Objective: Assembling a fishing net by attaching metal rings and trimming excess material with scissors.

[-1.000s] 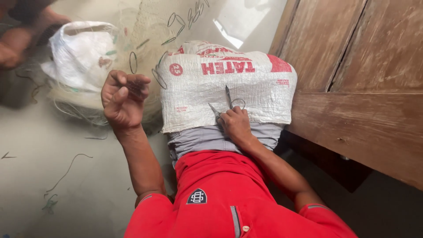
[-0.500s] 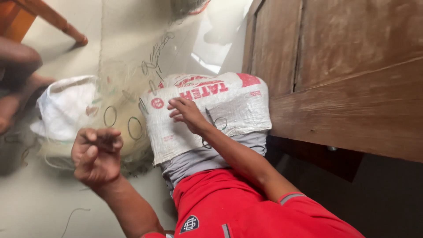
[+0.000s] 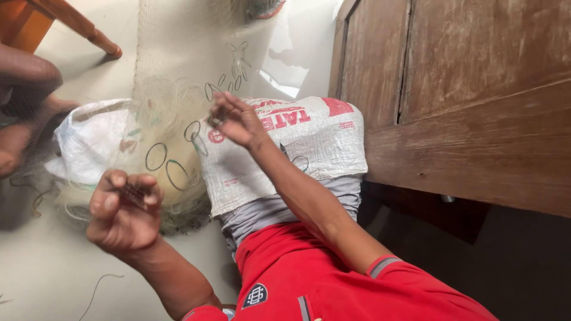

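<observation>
Down on my lap lies a white woven sack [image 3: 309,148]; what it holds I cannot tell. My right hand [image 3: 235,122] pinches fine net [image 3: 172,89] above it. My left hand [image 3: 122,208], nearer, is closed on bunched mesh. Further left sits a white bag [image 3: 89,142]; a wooden cabinet [image 3: 470,101] stands right.

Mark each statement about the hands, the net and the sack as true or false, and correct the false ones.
1. The left hand is closed around a bunched part of the fine pale fishing net. True.
2. The right hand lies flat on the floor. False: it is raised, pinching the net.
3. A white woven plastic sack with red print covers the lap. True.
4. The brown wooden cabinet stands on the person's left. False: it is on the right.
</observation>
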